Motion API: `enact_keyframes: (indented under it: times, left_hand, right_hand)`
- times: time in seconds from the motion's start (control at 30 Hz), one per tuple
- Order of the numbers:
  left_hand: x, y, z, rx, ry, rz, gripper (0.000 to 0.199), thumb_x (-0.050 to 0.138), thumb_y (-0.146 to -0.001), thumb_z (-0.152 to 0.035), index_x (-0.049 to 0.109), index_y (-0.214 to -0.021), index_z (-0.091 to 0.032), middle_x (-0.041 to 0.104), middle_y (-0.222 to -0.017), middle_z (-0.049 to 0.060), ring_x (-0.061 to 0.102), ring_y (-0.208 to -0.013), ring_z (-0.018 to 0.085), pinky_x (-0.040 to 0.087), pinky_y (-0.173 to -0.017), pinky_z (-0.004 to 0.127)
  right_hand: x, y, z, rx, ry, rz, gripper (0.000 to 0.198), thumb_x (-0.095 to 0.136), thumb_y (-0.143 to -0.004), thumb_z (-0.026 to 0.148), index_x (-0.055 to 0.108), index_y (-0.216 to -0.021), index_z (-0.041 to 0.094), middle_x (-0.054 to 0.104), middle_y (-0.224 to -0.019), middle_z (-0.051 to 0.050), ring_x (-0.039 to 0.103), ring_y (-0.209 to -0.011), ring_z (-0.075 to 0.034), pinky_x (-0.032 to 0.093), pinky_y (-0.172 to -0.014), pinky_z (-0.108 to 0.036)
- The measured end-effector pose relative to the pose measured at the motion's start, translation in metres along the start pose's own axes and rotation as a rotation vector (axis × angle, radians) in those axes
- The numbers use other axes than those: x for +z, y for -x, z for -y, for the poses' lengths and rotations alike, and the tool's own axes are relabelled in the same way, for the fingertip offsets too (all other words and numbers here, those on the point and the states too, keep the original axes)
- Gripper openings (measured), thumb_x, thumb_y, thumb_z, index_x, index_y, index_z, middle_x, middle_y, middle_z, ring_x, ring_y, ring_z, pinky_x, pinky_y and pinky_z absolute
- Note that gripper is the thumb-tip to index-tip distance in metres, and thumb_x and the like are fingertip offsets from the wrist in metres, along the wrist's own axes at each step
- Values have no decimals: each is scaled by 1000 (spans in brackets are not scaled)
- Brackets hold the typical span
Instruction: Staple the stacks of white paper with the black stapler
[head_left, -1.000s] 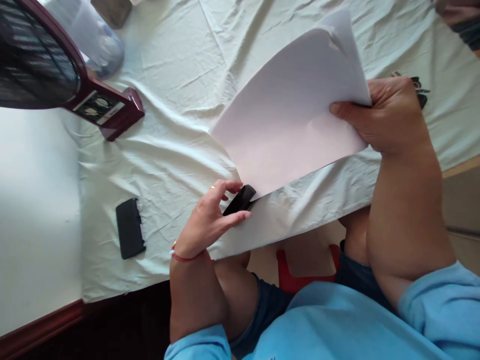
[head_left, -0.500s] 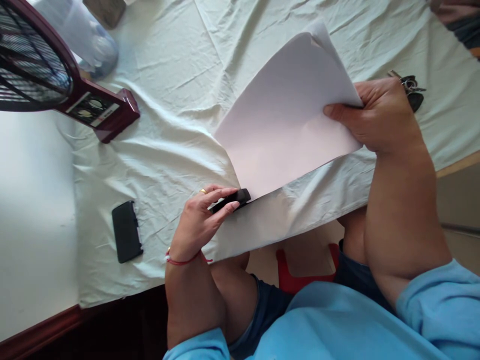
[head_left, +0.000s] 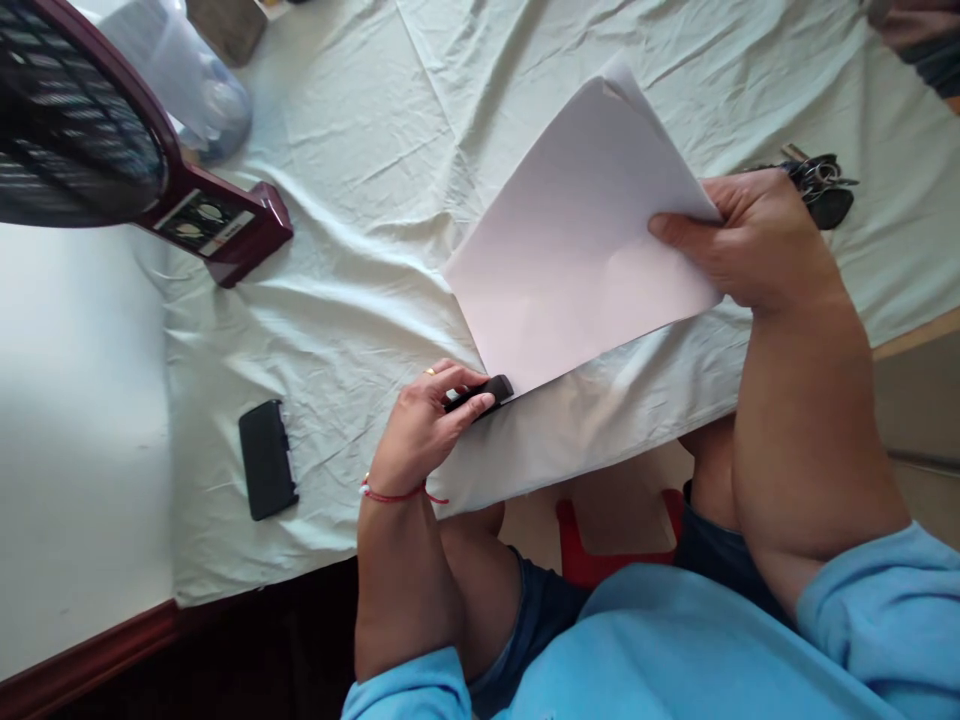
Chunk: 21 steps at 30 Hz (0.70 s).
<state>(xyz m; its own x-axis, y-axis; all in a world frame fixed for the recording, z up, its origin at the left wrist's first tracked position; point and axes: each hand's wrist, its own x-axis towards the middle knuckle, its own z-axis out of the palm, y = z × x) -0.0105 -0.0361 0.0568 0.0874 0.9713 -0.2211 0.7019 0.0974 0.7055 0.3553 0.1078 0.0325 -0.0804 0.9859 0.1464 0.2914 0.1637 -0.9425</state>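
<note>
My left hand (head_left: pixel 429 425) is closed around a black stapler (head_left: pixel 498 388), fingers on its top and thumb along its near side. The stapler's front end sits over the near left corner of a stack of white paper (head_left: pixel 577 250). At the stack's right edge, my right hand (head_left: pixel 757 235) grips the sheets, thumb on top and the other fingers hidden beneath. The paper is tilted, its right side lifted off the cloth and the far corner slightly curled. Whether the stapler's jaws are pressed together cannot be made out.
A pale green cloth (head_left: pixel 352 330) covers the table. On the left lie a black phone-like case (head_left: pixel 268 460) and a dark red electric fan (head_left: pixel 244 235), with a clear plastic container (head_left: pixel 214 100) behind it. Keys (head_left: pixel 825 185) lie beyond my right hand. A red stool (head_left: pixel 585 555) is below.
The view has shifted slightly, so things at the left appear farther right. Both hands keep their holds; the stapler stays at the paper's corner, and the stack's far corner has dipped a little.
</note>
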Motion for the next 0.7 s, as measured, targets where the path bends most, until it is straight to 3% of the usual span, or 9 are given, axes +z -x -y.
enact_keyframes:
  times: [0.17, 0.37, 0.43, 0.57, 0.63, 0.7]
  left_hand:
    - [-3, -3, 2, 22, 99, 36, 23, 86, -94, -47, 88, -96, -25, 78, -95, 5, 68, -88, 23, 50, -76, 35]
    - [4, -1, 5, 27, 254, 32, 20, 92, -91, -44, 94, -97, -25, 78, -90, 5, 65, -80, 20, 51, -74, 33]
    - [12, -3, 11, -29, 341, -98, 27, 91, -94, -51, 92, -93, -23, 77, -86, 5, 63, -77, 19, 51, -71, 32]
    - [22, -12, 32, -146, 654, -512, 46, 96, -89, -66, 78, -93, -24, 75, -92, 4, 66, -82, 16, 51, -68, 26]
    - [22, -18, 40, -162, 782, -602, 53, 95, -88, -73, 74, -99, -26, 76, -99, 5, 70, -87, 17, 53, -68, 24]
    - [21, -22, 43, -161, 871, -589, 58, 93, -87, -79, 75, -104, -27, 77, -103, 6, 72, -89, 17, 54, -67, 24]
  right_hand:
    - [6, -4, -6, 7, 21, -77, 27, 94, -94, 38, 86, -88, 13, 58, -67, 9, 52, -65, -4, 65, -84, -34]
    - [28, -15, -6, -28, -189, -321, 8, 96, -88, 22, 88, -89, 22, 82, -88, 2, 68, -73, -13, 65, -78, -33]
    - [35, -16, -2, -66, -302, -349, 10, 95, -84, 22, 88, -90, 26, 86, -95, 3, 73, -76, -16, 67, -81, -35]
    - [44, -16, 2, -108, -467, -314, 30, 107, -71, 40, 88, -90, 26, 87, -100, 1, 79, -85, -21, 70, -90, -43]
    - [46, -15, 0, -107, -479, -304, 36, 111, -70, 48, 88, -91, 28, 88, -103, -3, 81, -90, -24, 71, -93, -46]
    - [47, -15, -3, -111, -490, -291, 40, 112, -69, 52, 89, -91, 30, 88, -105, -5, 82, -94, -26, 71, -96, -49]
